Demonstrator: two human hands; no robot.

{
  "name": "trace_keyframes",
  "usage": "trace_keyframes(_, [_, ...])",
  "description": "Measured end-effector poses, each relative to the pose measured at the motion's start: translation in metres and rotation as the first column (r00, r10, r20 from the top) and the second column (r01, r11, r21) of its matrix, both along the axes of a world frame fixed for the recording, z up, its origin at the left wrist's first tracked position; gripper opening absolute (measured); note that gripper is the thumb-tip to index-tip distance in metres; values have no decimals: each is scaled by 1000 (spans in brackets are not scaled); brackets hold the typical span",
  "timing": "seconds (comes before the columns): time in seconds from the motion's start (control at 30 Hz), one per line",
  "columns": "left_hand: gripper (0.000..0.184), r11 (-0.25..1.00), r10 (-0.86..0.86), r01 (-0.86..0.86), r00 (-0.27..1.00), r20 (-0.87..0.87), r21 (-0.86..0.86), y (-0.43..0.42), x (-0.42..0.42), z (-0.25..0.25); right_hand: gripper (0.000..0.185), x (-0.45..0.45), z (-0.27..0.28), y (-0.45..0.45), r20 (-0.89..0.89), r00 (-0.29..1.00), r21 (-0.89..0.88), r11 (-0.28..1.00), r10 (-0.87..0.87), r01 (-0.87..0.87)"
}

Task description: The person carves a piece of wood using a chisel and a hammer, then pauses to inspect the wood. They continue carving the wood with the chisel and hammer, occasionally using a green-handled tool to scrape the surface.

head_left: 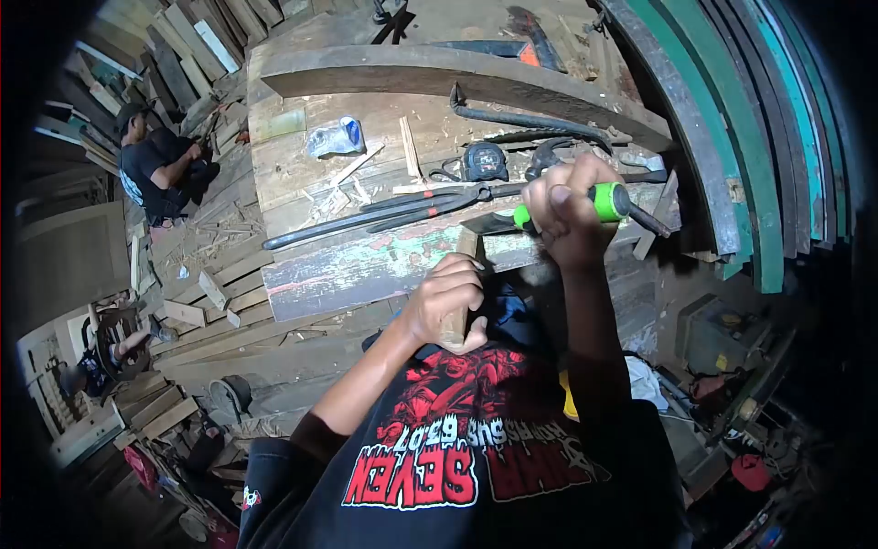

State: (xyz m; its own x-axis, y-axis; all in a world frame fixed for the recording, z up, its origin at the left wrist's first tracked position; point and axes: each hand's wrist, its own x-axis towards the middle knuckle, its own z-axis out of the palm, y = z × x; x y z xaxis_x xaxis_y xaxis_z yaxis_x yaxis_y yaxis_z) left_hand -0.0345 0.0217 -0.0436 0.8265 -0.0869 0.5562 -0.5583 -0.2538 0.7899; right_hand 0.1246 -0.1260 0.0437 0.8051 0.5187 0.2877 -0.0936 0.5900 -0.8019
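Observation:
My left hand [448, 297] is closed around a short wooden stick [467, 243], held upright at the bench's near edge in front of my shirt. In my right hand [569, 215] is a chisel [605, 201] with a bright green and black handle. Its dark blade points left and reaches the upper end of the stick; whether it cuts in, I cannot tell. Just beyond my hands lie long-handled pincers [402, 209] with red marks and a black tape measure [485, 162]. Under them runs a board [357, 274] with worn green and white paint.
A thick wooden beam [384, 73] and a bent metal bar [521, 119] lie farther back on the workbench [283, 183]. A crumpled plastic packet [336, 137] sits among wood shavings. Green-edged planks [741, 137] stand at right. A person [160, 169] sits on the left.

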Motion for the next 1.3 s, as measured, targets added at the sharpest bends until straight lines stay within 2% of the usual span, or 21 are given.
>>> trace_keyframes(0.1, [23,1000,-4,4,1000,-1,7,-2,2,6,32,-6,12,-8,138,987,-93,991,-83,97])
trace_keyframes(0.2, [26,998,12,-13,1000,-18,-64,-3,0,5,23,-5,70,-14,193,980,125,992,-39,15])
trace_keyframes(0.27, [26,998,10,-10,1000,-1,-58,-2,0,4,20,-3,71,-17,265,962,88,996,-57,35])
trace_keyframes(0.33, [26,999,17,-18,1000,-10,-44,-2,-1,4,26,-10,35,-9,171,983,2,998,-61,62])
trace_keyframes(0.4, [24,999,13,-13,1000,-17,-33,-1,-1,4,33,-21,-11,6,140,990,-193,980,-14,41])
trace_keyframes(0.47, [24,1000,14,-14,1000,-17,-2,0,-2,3,31,-12,-4,5,169,984,-165,983,-48,76])
trace_keyframes(0.53, [23,999,16,-16,1000,-4,-50,0,-1,1,30,-5,16,0,5,999,3,999,-36,36])
trace_keyframes(0.57, [23,998,21,-21,1000,0,-54,1,2,1,28,-1,29,-7,32,999,54,998,-31,30])
trace_keyframes(0.6, [22,998,29,-30,1000,-5,-61,1,0,2,33,1,43,-9,41,997,154,986,-63,56])
trace_keyframes(0.67, [26,995,27,-31,999,-38,-92,1,-4,3,35,1,71,-16,63,997,143,989,-51,42])
trace_keyframes(0.77, [26,997,31,-32,999,-24,-70,0,-2,3,36,-6,32,-4,-26,999,50,998,-38,39])
trace_keyframes(0.83, [24,997,37,-38,999,-9,-69,0,-1,4,31,-16,-14,13,208,970,-200,966,-123,165])
trace_keyframes(0.9, [23,997,42,-42,999,-9,-68,1,-1,3,33,-9,-21,4,209,972,-195,970,-104,146])
trace_keyframes(0.93, [23,997,31,-33,999,-25,-76,1,-4,2,33,-9,-6,2,87,990,-127,984,-114,125])
trace_keyframes(0.97, [24,996,30,-32,999,-27,-82,2,-2,1,31,-4,13,1,57,998,41,999,-27,25])
trace_keyframes(1.0, [24,995,35,-38,999,-35,-90,1,-2,0,30,-6,29,-4,69,990,28,993,-120,119])
trace_keyframes(1.07, [24,992,45,-45,999,-10,-114,3,0,1,31,-2,57,-9,135,987,146,987,-84,65])
trace_keyframes(1.17, [25,991,55,-56,998,-15,-118,2,1,2,30,-8,28,-2,18,993,148,982,-118,114])
trace_keyframes(1.23, [25,993,49,-52,998,-25,-111,2,1,3,27,-15,-22,6,139,988,-121,988,-74,91])
trace_keyframes(1.3, [25,992,55,-56,998,-11,-112,3,4,1,28,-8,-21,12,283,956,-290,943,-79,164])
